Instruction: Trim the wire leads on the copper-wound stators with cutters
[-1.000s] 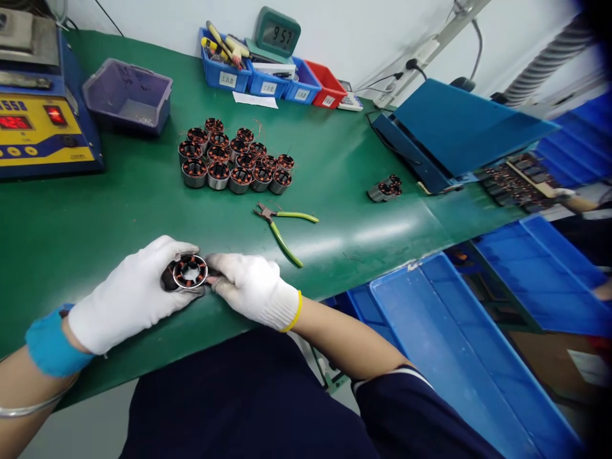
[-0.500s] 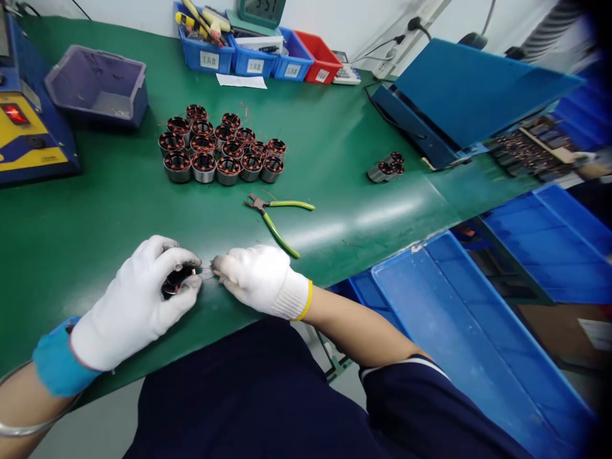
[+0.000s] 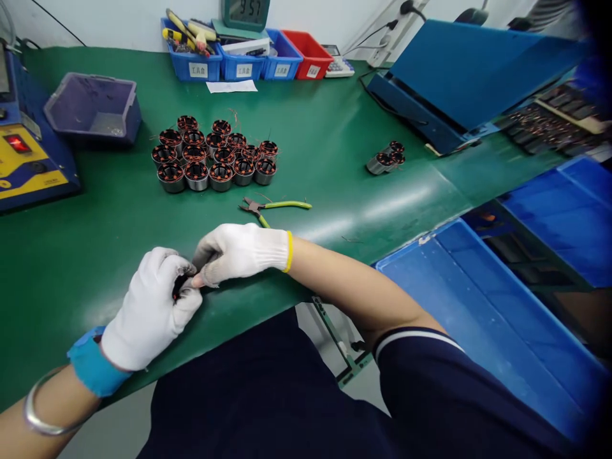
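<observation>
Both my hands wear white gloves near the front edge of the green table (image 3: 95, 236). My left hand (image 3: 150, 309) is closed round a small dark motor stator (image 3: 178, 285), almost all of which is hidden by the fingers. My right hand (image 3: 236, 252) has its fingertips pinched together right at the stator, touching my left hand; what it pinches is too small to make out. Green-handled cutters (image 3: 272, 207) lie on the table just beyond my right hand.
A cluster of several copper-wound stators (image 3: 210, 156) stands mid-table, with a few more stators (image 3: 386, 159) to the right. A purple bin (image 3: 93, 108), a yellow-and-blue machine (image 3: 29, 153), small parts bins (image 3: 243, 60), a blue cover (image 3: 459, 70) and a large blue crate (image 3: 478, 319) surround the area.
My left hand has closed further over the stator, hiding its ring. My right hand has turned so its fingers point left and press against the left hand. The view shifted slightly.
</observation>
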The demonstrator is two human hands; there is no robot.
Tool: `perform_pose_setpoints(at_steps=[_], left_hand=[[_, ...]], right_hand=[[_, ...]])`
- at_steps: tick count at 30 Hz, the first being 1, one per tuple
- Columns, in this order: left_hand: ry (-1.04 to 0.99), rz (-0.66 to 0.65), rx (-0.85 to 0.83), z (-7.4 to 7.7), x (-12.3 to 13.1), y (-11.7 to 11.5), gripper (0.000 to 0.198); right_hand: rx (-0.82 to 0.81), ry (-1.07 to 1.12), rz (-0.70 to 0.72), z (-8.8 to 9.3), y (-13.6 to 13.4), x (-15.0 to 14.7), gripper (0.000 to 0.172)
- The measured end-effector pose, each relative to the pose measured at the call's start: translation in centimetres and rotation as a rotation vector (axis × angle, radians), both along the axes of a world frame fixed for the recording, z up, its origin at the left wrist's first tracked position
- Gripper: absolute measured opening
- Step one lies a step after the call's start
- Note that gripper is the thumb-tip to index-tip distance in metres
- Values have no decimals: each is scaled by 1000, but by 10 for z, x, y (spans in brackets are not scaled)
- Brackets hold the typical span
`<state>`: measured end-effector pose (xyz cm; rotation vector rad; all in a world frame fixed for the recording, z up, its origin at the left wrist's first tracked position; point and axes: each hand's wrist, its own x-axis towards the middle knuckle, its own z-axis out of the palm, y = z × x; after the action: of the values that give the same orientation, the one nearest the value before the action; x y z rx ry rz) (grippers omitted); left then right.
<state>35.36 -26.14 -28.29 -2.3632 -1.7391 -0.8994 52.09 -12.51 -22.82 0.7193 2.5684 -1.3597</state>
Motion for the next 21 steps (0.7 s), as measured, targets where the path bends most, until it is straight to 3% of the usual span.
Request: perform_pose_setpoints(at_steps=[3, 6, 9, 12, 14, 16, 18, 21], left_hand=[[-2, 16, 17, -1, 0, 1, 9], [-21, 45, -21, 0, 0, -2, 11], [-59, 45, -117, 0, -4, -8, 41], [-123, -43, -195, 2, -14, -13, 78], [-273, -126, -282, 6, -23, -14, 79], [-587, -153, -390, 14, -28, -14, 72], [-900, -121, -566, 24, -28, -13, 81], [-1003, -94, -940, 36, -19, -14, 78]], right_hand=[[-510, -60, 37, -14, 3, -14, 35], [-731, -36, -15, -26, 1, -19, 30], [-727, 11, -58, -31, -3, -17, 18], [-632, 73, -102, -29, -10, -10, 11], [-537, 133, -101, -26, -16, -3, 14], [-478, 232, -94, -24, -22, 6, 18], [-458, 359, -99, -23, -28, 15, 21], [-508, 494, -135, -26, -38, 24, 25]])
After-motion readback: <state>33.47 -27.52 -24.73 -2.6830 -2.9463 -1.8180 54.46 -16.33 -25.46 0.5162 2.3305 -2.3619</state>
